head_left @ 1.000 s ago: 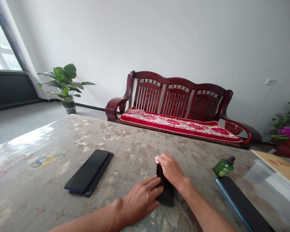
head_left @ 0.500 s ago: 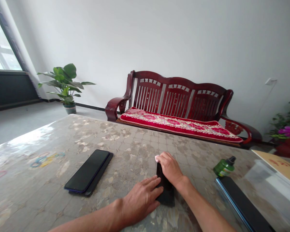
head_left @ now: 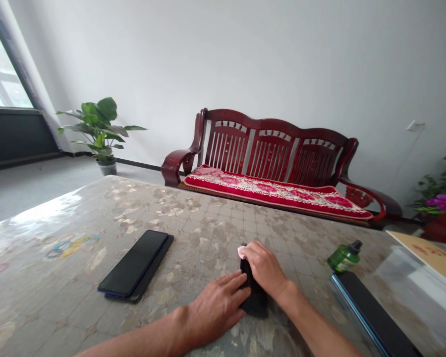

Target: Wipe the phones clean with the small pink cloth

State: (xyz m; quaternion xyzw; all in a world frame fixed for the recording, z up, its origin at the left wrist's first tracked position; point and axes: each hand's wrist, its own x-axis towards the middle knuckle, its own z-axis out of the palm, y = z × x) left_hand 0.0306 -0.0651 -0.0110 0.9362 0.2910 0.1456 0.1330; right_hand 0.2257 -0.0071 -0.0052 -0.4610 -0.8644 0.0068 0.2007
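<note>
A black smartphone (head_left: 255,303) lies on the table in front of me, partly covered by both hands. My left hand (head_left: 220,306) rests with its fingers stretched out over the phone's left edge and face. In my right hand (head_left: 265,267) a small pale pink wad of cloth or tissue (head_left: 241,251) is pinched, pressed to the upper part of the phone. Most of that wad is hidden under the fingers. To the left, another dark phone (head_left: 136,263) with a blue edge lies on top of a similar black slab (head_left: 162,259).
On the right stand a green spray bottle (head_left: 344,256), a long black box with a blue side (head_left: 375,312) and a clear plastic container (head_left: 412,277). Coloured rubber bands (head_left: 70,246) lie at left on the patterned table (head_left: 193,223). Beyond it is a red wooden bench (head_left: 275,148).
My right hand has slid slightly down the phone toward me with the pink wad, uncovering the phone's far end. My left hand has stayed in place.
</note>
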